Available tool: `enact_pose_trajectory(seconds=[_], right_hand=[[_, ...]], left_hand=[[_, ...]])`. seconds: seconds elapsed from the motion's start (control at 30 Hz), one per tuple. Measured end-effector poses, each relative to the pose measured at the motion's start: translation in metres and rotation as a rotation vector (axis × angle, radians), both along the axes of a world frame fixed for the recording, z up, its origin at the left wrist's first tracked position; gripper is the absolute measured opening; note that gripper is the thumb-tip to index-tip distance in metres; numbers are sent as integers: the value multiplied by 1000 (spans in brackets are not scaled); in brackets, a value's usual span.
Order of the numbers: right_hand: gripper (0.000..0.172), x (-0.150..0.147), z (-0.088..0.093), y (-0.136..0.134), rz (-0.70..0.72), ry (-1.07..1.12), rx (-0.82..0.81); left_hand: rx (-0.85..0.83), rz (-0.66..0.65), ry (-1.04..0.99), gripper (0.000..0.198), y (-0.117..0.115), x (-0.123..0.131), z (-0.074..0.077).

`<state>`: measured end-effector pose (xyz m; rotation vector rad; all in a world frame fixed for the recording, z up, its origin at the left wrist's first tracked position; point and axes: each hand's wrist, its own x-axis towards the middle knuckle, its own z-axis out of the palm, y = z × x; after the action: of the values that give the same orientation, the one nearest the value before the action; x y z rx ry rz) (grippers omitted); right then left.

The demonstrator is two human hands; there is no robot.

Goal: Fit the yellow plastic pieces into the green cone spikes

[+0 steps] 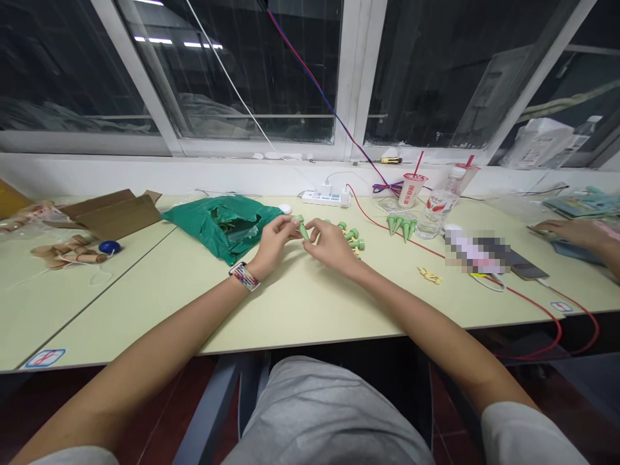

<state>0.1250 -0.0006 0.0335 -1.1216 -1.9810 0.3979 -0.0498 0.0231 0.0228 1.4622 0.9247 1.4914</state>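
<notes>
A small green plastic piece (303,230), tapered with a wider head, is pinched between both sets of fingertips above the table. My left hand (275,242) grips its head end, and a patterned band circles that wrist. My right hand (332,245) has its thumb and fingers closed around the lower, narrow end. Just behind my right hand lie several green pegs (357,244) with yellow bits, partly hidden by the hand. Farther right stand several green cones (408,229) in a cluster. A flat yellow piece (429,276) lies on the table to the right of my right forearm.
A torn green plastic bag (194,223) lies left, with a cardboard box (113,216) and wooden parts with a blue ball (110,247) beyond. Rightward are a power strip (320,198), cup (411,192), water bottle (436,210), phone (526,263), red cable and another person's hand (564,231).
</notes>
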Motion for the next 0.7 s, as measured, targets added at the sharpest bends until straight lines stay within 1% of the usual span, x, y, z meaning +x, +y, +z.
enact_pose_trajectory(seconds=[0.1, 0.17, 0.23, 0.27, 0.33, 0.43, 0.53, 0.6, 0.7], right_hand=[[33, -17, -8, -4, 8, -24, 37], [34, -28, -18, -9, 53, -129, 82], [31, -40, -29, -14, 160, -262, 153], [30, -46, -34, -15, 222, -312, 194], [31, -58, -41, -15, 334, -363, 269], [31, -71, -46, -14, 455, -393, 349], [28, -73, -45, -17, 526, -447, 395], [25, -68, -44, -21, 528, -473, 402], [26, -54, -44, -26, 494, -492, 396]], left_hand=[[1, 75, -212, 25, 17, -17, 6], [0, 188, -337, 22, 28, -30, 10], [-39, 255, -399, 22, 37, -44, 13], [-66, 268, -425, 22, 40, -49, 13], [-112, 300, -472, 22, 44, -57, 12], [-155, 321, -501, 24, 46, -60, 9], [-172, 311, -498, 25, 47, -58, 5], [-177, 305, -491, 25, 48, -57, 4], [-186, 284, -473, 26, 47, -57, 3]])
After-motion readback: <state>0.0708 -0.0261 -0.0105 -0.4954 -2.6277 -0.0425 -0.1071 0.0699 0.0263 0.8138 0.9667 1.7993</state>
